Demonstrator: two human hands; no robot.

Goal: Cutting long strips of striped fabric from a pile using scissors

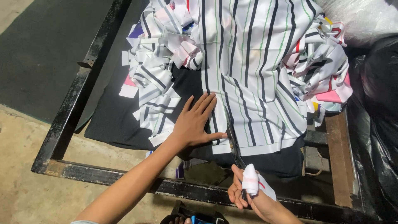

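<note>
two hands (pixel 195 122) (pixel 246 193) work striped fabric (pixel 248 62), right gripping scissors (pixel 234 151).

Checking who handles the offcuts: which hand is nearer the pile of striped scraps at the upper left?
Left. The left hand lies flat on the fabric right beside the pile of striped scraps; the right hand holds scissors at the striped cloth's lower edge, farther away.

The left hand (pixel 194 123) lies flat, fingers spread, on a white striped fabric (pixel 248 70) over a dark cloth (pixel 112 120). The right hand (pixel 248 193) — thumb wrapped in white cloth — grips scissors (pixel 234 149) whose blades enter the fabric's lower edge. Cut strips (pixel 155 83) are heaped at left — all on a black metal frame (pixel 66 116).
</note>
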